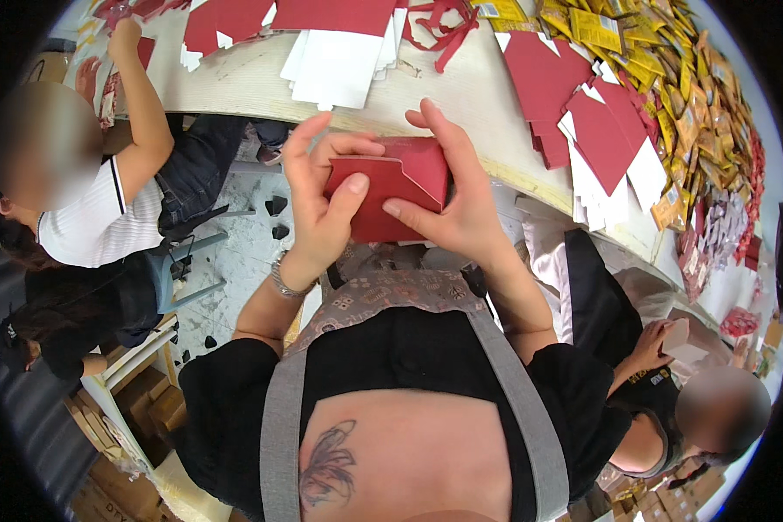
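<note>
Between my two hands, just in front of the table edge, is a small red card box (376, 202) with one slanted flap lying across its front. My left hand (326, 187) grips its left side, the thumb pressed on the front face and the fingers behind and over the top. On the right side my right hand (457, 196) holds it, thumb on the lower front and index finger raised beside the top edge. The back of the box is hidden from me.
Flat red-and-white card blanks (331, 52) lie on the table (235, 83), with more red blanks (574, 113) to the right. Red ribbons (444, 30) sit between them. Yellow packets (670, 96) are heaped at far right. Co-workers sit left (96, 200) and right (661, 400).
</note>
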A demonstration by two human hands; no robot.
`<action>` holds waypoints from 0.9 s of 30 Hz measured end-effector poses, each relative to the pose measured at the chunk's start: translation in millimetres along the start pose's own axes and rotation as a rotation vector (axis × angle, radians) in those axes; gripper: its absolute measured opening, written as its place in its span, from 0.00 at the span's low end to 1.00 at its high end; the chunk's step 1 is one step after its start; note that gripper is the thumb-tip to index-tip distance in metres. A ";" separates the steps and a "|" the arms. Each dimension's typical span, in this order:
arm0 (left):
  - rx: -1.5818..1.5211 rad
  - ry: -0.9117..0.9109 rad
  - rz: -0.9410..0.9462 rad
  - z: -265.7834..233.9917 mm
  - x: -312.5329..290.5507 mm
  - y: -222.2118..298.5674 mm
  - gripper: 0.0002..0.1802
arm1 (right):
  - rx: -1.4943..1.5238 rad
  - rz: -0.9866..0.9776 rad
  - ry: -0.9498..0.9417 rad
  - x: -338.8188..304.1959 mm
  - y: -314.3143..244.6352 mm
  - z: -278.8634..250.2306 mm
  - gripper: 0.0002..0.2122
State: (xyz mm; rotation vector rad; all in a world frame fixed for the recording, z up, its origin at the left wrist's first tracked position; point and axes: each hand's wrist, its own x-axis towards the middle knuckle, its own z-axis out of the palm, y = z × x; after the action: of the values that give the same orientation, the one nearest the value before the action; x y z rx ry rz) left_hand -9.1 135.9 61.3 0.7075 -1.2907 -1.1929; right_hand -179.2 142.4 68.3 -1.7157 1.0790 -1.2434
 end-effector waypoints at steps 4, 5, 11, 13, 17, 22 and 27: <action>-0.003 0.127 -0.110 2.9 -0.9 -3.3 0.25 | 0.037 -0.116 0.093 0.4 2.8 3.3 0.28; 0.032 0.143 -0.169 3.7 -1.6 -4.5 0.26 | 0.059 -0.144 0.124 -0.5 5.1 4.0 0.23; -0.033 0.188 -0.286 16.0 -4.2 -3.2 0.30 | 0.010 -0.039 0.100 -5.0 21.8 8.8 0.07; 0.120 0.193 -0.142 14.9 -5.0 -11.2 0.29 | 0.012 -0.011 0.136 -4.0 20.3 10.1 0.10; 0.619 -0.114 0.179 4.5 3.7 -6.7 0.23 | -0.076 -0.063 0.144 2.0 14.0 4.1 0.17; 0.705 -0.182 0.270 -14.8 29.6 -6.5 0.22 | -0.290 -0.351 0.315 -2.0 -9.0 2.0 0.13; 0.303 0.066 0.377 -30.6 57.8 31.5 0.27 | 0.006 -0.132 0.324 -60.3 12.7 23.1 0.09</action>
State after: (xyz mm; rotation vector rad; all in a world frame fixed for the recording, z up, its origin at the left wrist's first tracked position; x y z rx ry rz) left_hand 20.6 84.8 103.5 0.6748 -1.4879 -0.6732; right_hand -170.0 195.7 30.7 -1.6383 1.1566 -1.6484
